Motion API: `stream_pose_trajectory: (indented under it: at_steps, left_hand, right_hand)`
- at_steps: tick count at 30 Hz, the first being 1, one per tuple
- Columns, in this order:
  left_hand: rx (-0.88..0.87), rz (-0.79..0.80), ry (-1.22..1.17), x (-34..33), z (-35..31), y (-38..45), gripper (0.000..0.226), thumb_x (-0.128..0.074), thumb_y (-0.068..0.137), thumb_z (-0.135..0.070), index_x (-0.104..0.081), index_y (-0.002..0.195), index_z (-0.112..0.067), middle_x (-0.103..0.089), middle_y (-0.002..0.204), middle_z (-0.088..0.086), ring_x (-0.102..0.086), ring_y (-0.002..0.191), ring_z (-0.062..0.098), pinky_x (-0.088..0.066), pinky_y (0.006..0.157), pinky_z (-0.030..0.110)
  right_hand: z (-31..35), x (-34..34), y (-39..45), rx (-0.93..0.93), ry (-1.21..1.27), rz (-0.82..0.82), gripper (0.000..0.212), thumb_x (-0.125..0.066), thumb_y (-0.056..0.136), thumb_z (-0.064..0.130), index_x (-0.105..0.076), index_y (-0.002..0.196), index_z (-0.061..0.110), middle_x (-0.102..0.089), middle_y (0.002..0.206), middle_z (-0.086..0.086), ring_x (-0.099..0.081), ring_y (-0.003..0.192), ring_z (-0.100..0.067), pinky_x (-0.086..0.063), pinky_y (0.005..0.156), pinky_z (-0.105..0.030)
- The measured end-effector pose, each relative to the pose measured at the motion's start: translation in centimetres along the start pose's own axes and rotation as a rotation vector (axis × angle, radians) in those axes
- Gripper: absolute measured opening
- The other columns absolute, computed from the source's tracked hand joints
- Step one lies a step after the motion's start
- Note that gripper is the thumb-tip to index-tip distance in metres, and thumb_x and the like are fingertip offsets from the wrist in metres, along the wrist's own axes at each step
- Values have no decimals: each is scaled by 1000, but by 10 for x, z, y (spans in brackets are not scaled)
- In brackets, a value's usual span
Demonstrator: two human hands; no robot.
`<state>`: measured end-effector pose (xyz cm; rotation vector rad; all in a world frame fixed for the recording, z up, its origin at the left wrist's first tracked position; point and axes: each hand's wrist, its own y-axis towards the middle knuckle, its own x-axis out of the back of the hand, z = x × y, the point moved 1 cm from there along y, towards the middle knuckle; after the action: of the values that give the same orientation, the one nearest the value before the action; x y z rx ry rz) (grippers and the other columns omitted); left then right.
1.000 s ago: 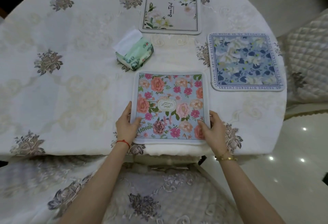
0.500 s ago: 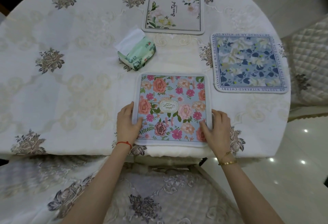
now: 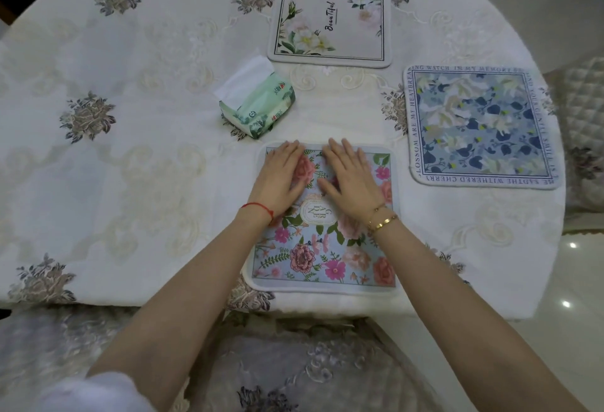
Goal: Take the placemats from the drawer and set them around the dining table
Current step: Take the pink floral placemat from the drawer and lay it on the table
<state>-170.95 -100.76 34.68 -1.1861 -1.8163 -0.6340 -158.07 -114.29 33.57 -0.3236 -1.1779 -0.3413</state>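
Observation:
Three placemats lie on the dining table, which is covered by an embroidered white cloth. A pink-flowered placemat sits at the near edge in front of me. My left hand and my right hand rest flat on its far half, palms down, fingers stretched out, side by side and holding nothing. A blue floral placemat with lettering round its border lies at the right. A white placemat with pale flowers lies at the far side.
A green tissue pack with a white sheet sticking out lies just beyond the pink placemat, to the left. A quilted chair seat is under my arms. Another quilted chair stands at the right, beside shiny floor tiles.
Both hands left the near corners of the pink placemat and slid forward onto its far half, now lying flat close together. The placemat stays in place.

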Motion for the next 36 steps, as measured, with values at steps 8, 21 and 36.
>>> stream_pose_trajectory:
  at_steps: [8,21,36]
  left_hand:
    - [22,-36,81,-6,18,6,74,-48,92,-52,-25,150,-10,-25,157,6,-18,146,20,-13,121,35]
    - [28,-4,113,6,23,-25,79,-48,92,-54,-17,152,-13,-15,160,5,-7,148,18,-8,121,34]
    - [105,35,112,1,27,-75,79,-45,93,-56,-13,153,-17,-11,160,0,-7,147,13,-5,120,28]
  right_hand:
    - [-25,1,-4,-25,0,1,76,-36,96,61,-13,155,18,-12,162,1,-5,149,-12,1,121,-30]
    - [-25,11,-41,-132,73,-54,68,-36,99,52,-18,154,15,-12,162,-3,1,149,-17,4,121,-33]
    - [-42,4,-98,-168,48,39,72,-30,99,57,-2,155,21,-2,162,4,4,149,-10,3,121,-33]
